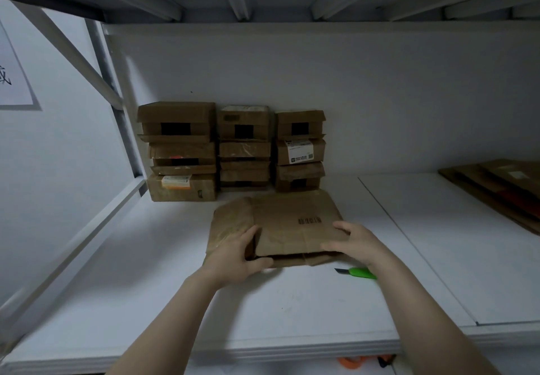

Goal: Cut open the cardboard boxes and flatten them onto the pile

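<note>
Head view. We found the box point(292, 228) lying on the shelf point(292, 316) directly ahead of both grips, its long axis running left to right and its barcoded panel facing up. It looked partly collapsed: one flap was spread out to the left, and a dark gap remained under the near edge.

The left grip point(242, 255) held the near-left corner, with fingers curled over the top fold and the thumb along the lower near edge. The right grip point(353, 243) lay palm-down on the near-right corner. Its fingers were spread and only lightly bent, so it pressed on the panel and did not clasp it.

The pile point(496, 187) of flattened cardboard lay well apart to the right, so we judged the right grip the nearer one for the transfer. The knife point(361, 272) rested on the shelf just beside the right wrist, and neither grip held it. The stacked boxes point(181, 149) stood against the back wall, behind the box.
</note>
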